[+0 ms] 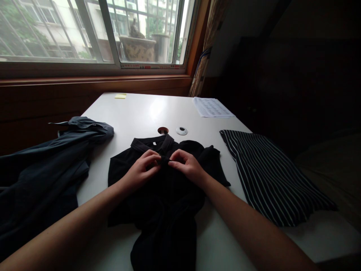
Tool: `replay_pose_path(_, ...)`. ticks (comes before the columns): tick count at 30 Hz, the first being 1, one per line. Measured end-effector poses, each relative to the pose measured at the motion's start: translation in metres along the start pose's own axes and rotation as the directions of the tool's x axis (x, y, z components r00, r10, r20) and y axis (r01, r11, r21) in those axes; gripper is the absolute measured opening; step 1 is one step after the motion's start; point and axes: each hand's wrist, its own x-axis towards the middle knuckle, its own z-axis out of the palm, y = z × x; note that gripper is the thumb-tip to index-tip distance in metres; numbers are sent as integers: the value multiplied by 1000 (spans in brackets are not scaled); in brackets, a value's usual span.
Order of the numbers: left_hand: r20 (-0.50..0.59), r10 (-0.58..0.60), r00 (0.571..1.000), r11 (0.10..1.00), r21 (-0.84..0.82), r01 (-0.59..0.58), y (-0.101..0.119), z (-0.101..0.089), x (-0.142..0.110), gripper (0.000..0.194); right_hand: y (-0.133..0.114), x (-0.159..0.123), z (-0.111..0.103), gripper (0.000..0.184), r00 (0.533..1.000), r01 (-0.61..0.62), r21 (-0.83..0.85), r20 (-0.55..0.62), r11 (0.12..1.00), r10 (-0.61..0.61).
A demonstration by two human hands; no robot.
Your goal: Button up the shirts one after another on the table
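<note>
A black collared shirt [169, 195] lies spread on the white table, its collar toward the window and its lower part bunched toward me. Just below the collar, my left hand [145, 165] pinches the front edge of the shirt. Close beside it, my right hand [187, 165] grips the same front edge between thumb and fingertips. A small dark fold of the cloth shows between the two hands. Whether a button is there cannot be made out. One sleeve spreads out to the left, the other lies crumpled to the right.
A dark blue-grey garment [47, 165] hangs over the table's left side. At the right lies a black-and-white striped garment [270, 177]. Printed sheets [213, 107], a yellow sticky note [120, 96], a cable hole [163, 130] and its round cover [182, 131] are on the white table [135, 113].
</note>
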Motion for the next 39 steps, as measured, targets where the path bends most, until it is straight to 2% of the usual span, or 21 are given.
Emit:
replay_pose_path(4,69,35,997,995,89,-42,-1,0,1,29,1,1,-2,23,998,2,8,-64,1000,-1)
replay_pose_path(8,58,3,998,993,114,-10,-3,0,1,33,0,1,-5,24,993,-8,55,-117,998,14)
replay_pose_path(17,29,-44,999,996,81,41,0,-1,1,29,-8,-6,-9,20,997,-6,102,-82,995,14)
replay_pose_path(23,77,25,997,989,144,-36,4,0,2,17,-7,-5,-11,18,997,55,135,-61,989,-47)
replay_pose_path(28,211,119,970,943,281,-177,0,6,-1,25,-3,-1,-4,18,987,106,-102,-109,989,-117)
replay_pose_path(31,235,147,961,902,367,-228,-5,9,-3,23,0,3,0,13,985,162,-239,-20,957,-172)
replay_pose_path(35,251,169,953,895,367,-255,-6,9,-3,26,3,5,2,18,976,216,-357,86,909,-198)
replay_pose_path(39,225,117,967,931,315,-186,-2,6,-1,22,5,5,1,15,961,276,-471,166,838,-223)
